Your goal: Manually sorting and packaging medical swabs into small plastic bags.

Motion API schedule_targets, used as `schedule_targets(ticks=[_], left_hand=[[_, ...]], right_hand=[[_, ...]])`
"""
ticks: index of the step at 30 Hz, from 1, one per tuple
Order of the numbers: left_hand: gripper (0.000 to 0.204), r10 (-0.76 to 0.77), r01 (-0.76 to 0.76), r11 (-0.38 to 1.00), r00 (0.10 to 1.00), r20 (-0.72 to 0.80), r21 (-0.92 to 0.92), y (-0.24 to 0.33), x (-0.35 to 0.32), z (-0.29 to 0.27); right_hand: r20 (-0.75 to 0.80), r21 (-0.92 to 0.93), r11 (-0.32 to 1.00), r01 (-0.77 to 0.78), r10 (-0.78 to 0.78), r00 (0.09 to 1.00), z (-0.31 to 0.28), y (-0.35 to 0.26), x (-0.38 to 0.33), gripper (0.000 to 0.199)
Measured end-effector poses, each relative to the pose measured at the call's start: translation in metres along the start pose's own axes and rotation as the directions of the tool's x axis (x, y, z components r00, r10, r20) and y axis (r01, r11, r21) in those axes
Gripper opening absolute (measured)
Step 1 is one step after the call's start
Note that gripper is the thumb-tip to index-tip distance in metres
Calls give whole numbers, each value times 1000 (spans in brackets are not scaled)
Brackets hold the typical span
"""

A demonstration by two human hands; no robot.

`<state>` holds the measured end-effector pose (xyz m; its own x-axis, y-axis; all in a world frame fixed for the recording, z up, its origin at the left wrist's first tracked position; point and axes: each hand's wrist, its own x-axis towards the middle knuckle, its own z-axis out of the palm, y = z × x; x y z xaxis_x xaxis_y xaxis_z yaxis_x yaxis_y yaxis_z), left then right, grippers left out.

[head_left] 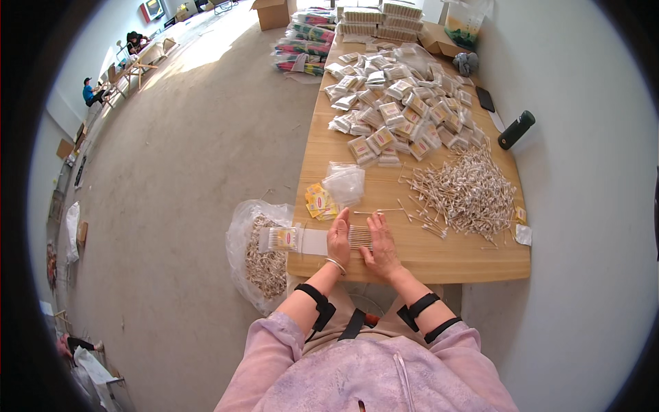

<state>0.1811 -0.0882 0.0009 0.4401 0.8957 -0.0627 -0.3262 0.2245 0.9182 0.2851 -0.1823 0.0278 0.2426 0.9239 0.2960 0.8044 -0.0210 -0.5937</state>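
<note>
A flat row of cotton swabs (360, 237) lies side by side on the wooden table between my two hands. Along its left side stands my left hand (338, 237), fingers stretched and held straight. My right hand (382, 248) rests at the row's right side, fingers extended and thumb apart. A white strip (314, 242) runs from beside my left hand toward the table's left edge. On its outer end sits a clear packet of swabs (282, 239) with a printed card. Above my left hand are yellow cards (318, 200) and empty clear bags (344, 183).
A large heap of loose swabs (467, 196) lies right of my hands. Filled packets (398, 103) pile up farther back. A dark bottle (516, 130) and phone (484, 99) are by the wall. Left of the table, a plastic sack (239, 257) holds more swabs.
</note>
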Motion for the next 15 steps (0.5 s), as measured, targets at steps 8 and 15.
schedule_targets(ticks=[8,15], left_hand=[[53,15,-15,1000,999,29,-1,1,1,2],[54,6,-6,1000,999,41,-13,1,0,3]], right_hand=[[309,-415,910,26,114,944,5,-9,-8,88],[330,-443,896,23,139,934,3,-13,-9,92]])
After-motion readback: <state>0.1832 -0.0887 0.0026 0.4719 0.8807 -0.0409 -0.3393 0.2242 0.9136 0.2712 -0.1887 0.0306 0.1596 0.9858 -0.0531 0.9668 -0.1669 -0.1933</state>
